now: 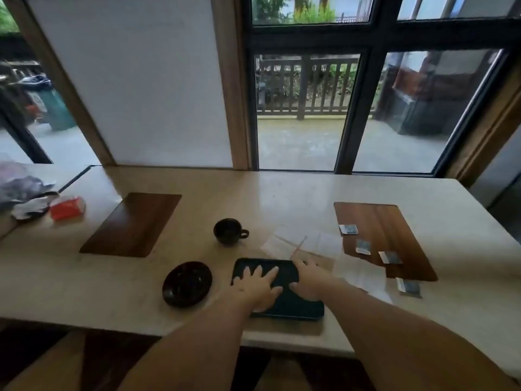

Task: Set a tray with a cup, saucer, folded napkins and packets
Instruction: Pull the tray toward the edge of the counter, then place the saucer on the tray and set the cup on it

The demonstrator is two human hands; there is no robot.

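Two hands of ours lie on the dark tray (284, 306), which sits near the front edge of the pale surface (253, 193). Our left hand (258, 286) rests flat on the tray's left half, its fingers (272, 273) straight and spread, gripping nothing. Our right hand (308, 279) lies over the tray's right edge, palm down; its fingers reach toward the far right corner and look loosely bent, with the thumb on the tray, though blur keeps us from telling whether they pinch the rim.

Left of the tray and close to it sits the dark saucer (187, 283), bare. Behind the tray, apart from it, stands the dark cup (228, 231), upright, handle to the right. White napkins (301, 244) lie unfolded just behind and to the right of the tray, some overlapping. Four small packets (348, 229) are scattered to the right: three on the wooden mat (394, 221), one on the surface nearer us. A second wooden mat (132, 224) lies to the left, and a red tissue pack (67, 208) sits at the far left.
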